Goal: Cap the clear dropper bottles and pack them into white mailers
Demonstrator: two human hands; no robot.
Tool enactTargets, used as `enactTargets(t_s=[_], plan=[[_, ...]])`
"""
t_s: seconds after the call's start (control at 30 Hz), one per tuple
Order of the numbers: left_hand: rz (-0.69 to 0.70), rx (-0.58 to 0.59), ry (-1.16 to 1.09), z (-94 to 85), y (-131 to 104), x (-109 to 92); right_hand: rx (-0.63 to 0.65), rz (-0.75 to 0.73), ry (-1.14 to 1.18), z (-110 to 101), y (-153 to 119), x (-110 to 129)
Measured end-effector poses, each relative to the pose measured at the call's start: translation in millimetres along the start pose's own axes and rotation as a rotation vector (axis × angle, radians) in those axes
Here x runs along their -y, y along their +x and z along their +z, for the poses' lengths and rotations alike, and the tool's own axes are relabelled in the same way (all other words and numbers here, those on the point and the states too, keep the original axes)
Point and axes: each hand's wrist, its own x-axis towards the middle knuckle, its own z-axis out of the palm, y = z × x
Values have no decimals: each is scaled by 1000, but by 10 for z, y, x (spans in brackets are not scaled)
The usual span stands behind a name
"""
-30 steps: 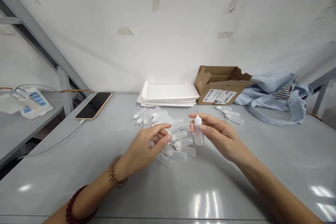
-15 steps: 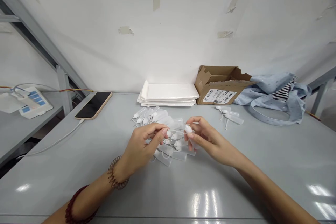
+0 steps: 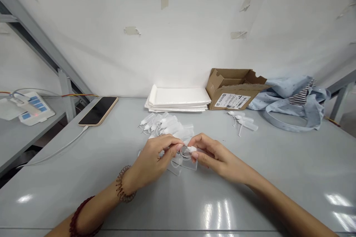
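My left hand (image 3: 155,159) pinches a small thin part at the tip of a bottle; the part is too small to make out. The white-capped small bottle (image 3: 191,149) is held by my right hand (image 3: 215,155), its thumb and fingers closed round it. A thin strap loops below the cap, between both hands. Behind and beneath the hands lies a pile of translucent small bottles (image 3: 168,123) with white caps and straps. A smaller group of the same bottles (image 3: 244,121) rests to the right, in front of the cardboard box.
White padded envelopes (image 3: 179,97) are stacked against the wall beside an open cardboard box (image 3: 233,90). Light blue cloth (image 3: 292,100) lies at the right. A phone (image 3: 98,111) with a white cable (image 3: 63,148) sits on the grey table (image 3: 155,207) at left.
My right hand has moved a little left and nearer me, bringing the bottle's tip to my left fingers. The strap, stretched between the hands before, now curves in a loop.
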Motion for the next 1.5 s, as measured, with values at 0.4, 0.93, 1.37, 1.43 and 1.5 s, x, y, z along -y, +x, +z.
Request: enactTargets(t_s=[0.4, 0.93, 1.37, 1.43, 1.5], plan=[[-28, 37, -3, 0, -5, -23, 0, 11, 7, 24, -2, -1], [-83, 118, -89, 0, -16, -36, 40, -8, 21, 33, -35, 4], [-49, 148, -53, 30, -15, -9, 52, 14, -46, 40, -31, -52], [-44, 151, -44, 35, -10, -8, 54, 11, -41, 39, -30, -50], [-37, 155, -33, 39, -8, -12, 64, 5, -32, 35, -28, -49]])
